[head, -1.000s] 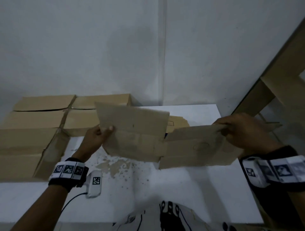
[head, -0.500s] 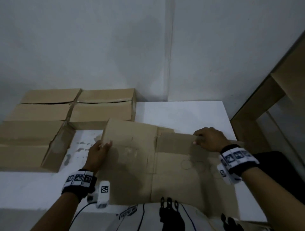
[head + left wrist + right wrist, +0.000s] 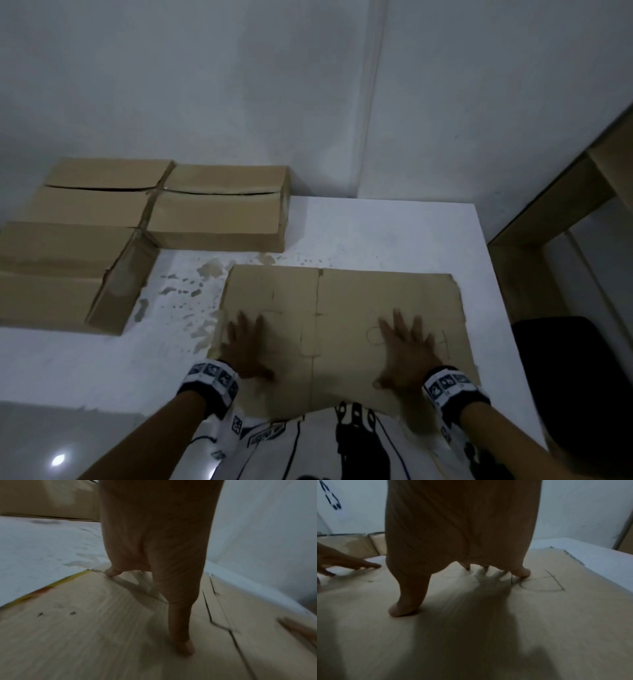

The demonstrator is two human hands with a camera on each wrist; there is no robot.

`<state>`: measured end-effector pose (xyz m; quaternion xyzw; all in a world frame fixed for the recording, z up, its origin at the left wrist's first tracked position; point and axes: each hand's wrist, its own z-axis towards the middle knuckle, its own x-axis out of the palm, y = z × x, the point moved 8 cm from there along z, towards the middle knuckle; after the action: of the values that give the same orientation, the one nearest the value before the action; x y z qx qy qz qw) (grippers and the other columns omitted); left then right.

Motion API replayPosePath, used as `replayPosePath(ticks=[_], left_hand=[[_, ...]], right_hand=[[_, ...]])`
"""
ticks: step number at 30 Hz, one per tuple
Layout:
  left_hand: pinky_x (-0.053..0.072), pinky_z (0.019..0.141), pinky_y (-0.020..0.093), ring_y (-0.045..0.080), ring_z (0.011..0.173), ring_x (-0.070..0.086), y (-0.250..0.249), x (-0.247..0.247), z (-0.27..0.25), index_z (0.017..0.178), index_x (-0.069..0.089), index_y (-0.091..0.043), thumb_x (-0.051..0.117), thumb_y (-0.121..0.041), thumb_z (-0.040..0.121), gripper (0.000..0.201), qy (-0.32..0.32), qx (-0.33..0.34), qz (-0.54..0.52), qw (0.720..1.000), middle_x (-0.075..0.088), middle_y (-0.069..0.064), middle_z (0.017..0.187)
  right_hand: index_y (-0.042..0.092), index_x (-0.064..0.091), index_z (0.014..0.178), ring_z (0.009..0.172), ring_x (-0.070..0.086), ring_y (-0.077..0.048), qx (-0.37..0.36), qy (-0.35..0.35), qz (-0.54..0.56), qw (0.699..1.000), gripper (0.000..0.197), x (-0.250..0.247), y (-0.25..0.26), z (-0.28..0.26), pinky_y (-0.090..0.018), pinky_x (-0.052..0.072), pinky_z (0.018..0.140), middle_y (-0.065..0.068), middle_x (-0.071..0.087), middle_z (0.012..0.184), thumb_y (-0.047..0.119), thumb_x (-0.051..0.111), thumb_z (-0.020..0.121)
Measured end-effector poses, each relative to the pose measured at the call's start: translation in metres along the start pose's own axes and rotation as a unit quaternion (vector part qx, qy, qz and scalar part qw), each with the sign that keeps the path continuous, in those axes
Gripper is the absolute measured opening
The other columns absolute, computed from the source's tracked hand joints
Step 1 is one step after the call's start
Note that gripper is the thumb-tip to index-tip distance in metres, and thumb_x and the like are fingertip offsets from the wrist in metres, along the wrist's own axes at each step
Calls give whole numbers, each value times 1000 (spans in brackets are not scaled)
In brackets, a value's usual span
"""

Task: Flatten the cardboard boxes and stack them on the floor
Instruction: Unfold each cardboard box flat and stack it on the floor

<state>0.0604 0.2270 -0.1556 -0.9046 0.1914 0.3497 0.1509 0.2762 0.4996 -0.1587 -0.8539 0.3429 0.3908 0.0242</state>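
A flattened brown cardboard box (image 3: 342, 298) lies spread on the white table (image 3: 359, 233) right in front of me. My left hand (image 3: 245, 337) presses flat on its left panel, fingers straight and spread. My right hand (image 3: 406, 346) presses flat on the right panel, beside a pen-drawn loop. In the left wrist view the left hand (image 3: 154, 547) touches the cardboard (image 3: 85, 635) with its fingertips. In the right wrist view the right hand (image 3: 462, 534) stands on the cardboard (image 3: 539, 615) with fingers spread.
Several closed cardboard boxes (image 3: 215, 212) stand at the table's back left, the nearest (image 3: 68, 274) reaching the left edge. A wooden shelf frame (image 3: 565, 205) rises at the right, with a dark seat (image 3: 575, 377) below it. White walls stand behind.
The cardboard was held up in the air between both hands; it has come down flat onto the table. Both hands let go of its edges and now press on top.
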Motion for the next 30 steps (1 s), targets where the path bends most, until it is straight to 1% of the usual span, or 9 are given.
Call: replayPosePath(ticks=[2,5,10,13,16,21,24,26,30], left_hand=[[3,112,68,47,139,-31,-13,15,-2,144,-37,-19,84,-60,57,154,20,-14,21,999,-46,16,146],[4,110,73,49,137,-32,-18,15,-4,143,-38,-19,87,-60,50,161,21,-41,24,999,-48,18,145],[6,106,78,52,134,-35,-12,9,2,137,-44,-32,88,-67,35,171,30,-35,13,999,-56,9,140],[8,105,78,53,134,-35,-13,7,1,138,-43,-33,87,-68,33,171,35,-32,17,999,-56,8,140],[8,107,77,52,134,-35,-14,7,0,139,-43,-33,88,-68,35,170,44,-33,16,998,-56,8,139],[9,107,77,52,134,-36,-14,3,-1,137,-43,-34,87,-69,34,170,53,-32,11,998,-58,7,137],[9,107,77,52,134,-35,-15,3,-1,137,-44,-33,88,-68,35,170,60,-39,15,997,-58,8,138],[8,107,77,52,134,-36,-15,2,-1,138,-43,-33,88,-68,34,171,59,-42,17,997,-57,8,138],[6,106,78,52,133,-36,-14,3,1,138,-43,-33,88,-68,32,172,56,-41,12,998,-55,9,141]], right_hand=[[37,-33,145,136,-40,-43,15,6,-12,1000,151,8,2,1,-70,-14,109,2,-49,147,81,72,45],[36,-38,142,132,-44,-48,7,7,-23,1000,158,13,16,-5,-73,-15,105,-4,-54,143,79,76,42],[28,-33,147,128,-36,-63,-18,9,-61,998,136,32,54,-10,-81,-6,103,-14,-53,142,59,73,68],[25,-33,148,127,-34,-66,-36,30,-91,995,139,31,66,-5,-83,-4,101,-15,-50,145,53,78,68],[33,-35,145,125,-41,-59,-69,55,-114,990,154,23,71,2,-85,-9,95,-7,-53,144,62,85,54],[46,-37,140,123,-49,-53,-59,64,-81,993,157,-1,79,25,-85,-15,92,13,-53,144,82,76,38],[39,-36,143,124,-45,-58,-51,60,-77,994,159,-2,97,33,-85,-11,97,8,-54,144,82,76,39],[29,-34,146,126,-39,-61,-85,65,-96,990,159,8,121,29,-84,-9,98,2,-51,146,81,76,43],[21,-43,139,128,-39,-59,-110,71,-117,984,168,11,138,32,-83,-13,97,4,-47,150,86,72,37]])
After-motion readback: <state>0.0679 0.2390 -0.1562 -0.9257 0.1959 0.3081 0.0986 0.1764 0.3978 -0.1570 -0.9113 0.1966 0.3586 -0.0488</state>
